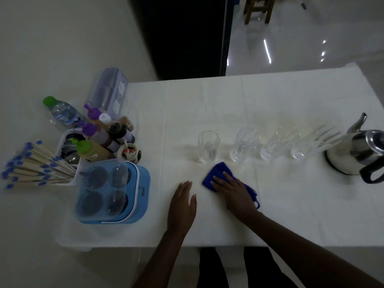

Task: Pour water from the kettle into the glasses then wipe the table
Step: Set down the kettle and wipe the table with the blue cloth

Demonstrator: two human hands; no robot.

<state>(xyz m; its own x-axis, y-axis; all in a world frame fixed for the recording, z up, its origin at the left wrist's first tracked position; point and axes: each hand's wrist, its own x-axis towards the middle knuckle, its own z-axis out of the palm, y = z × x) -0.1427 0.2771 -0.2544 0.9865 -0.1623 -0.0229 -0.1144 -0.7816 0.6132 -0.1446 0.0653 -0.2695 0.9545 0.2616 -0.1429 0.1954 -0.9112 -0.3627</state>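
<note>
Four glasses (208, 146) stand in a row across the middle of the table (291, 204), which is covered in white. The kettle (360, 151) sits at the row's right end, just beside the last glass, its spout pointing away from the person and its black handle toward the near edge. Whether the glasses hold water cannot be told for sure; they look clear.

The right hand (234, 191) lies flat, fingers spread, pressing a blue cloth (218, 173) onto the table just in front of the leftmost two glasses. The cloth shows ahead of the fingers and behind the wrist. The left hand (182, 204) rests palm down on the table just to the left of the cloth, fingers straight and together, holding nothing.

At the table's left end are a blue box (116, 192) with a clear lid, a bundle of chopsticks (35, 169), several squeeze bottles (93, 140) and a water bottle (62, 113) with a green cap.
</note>
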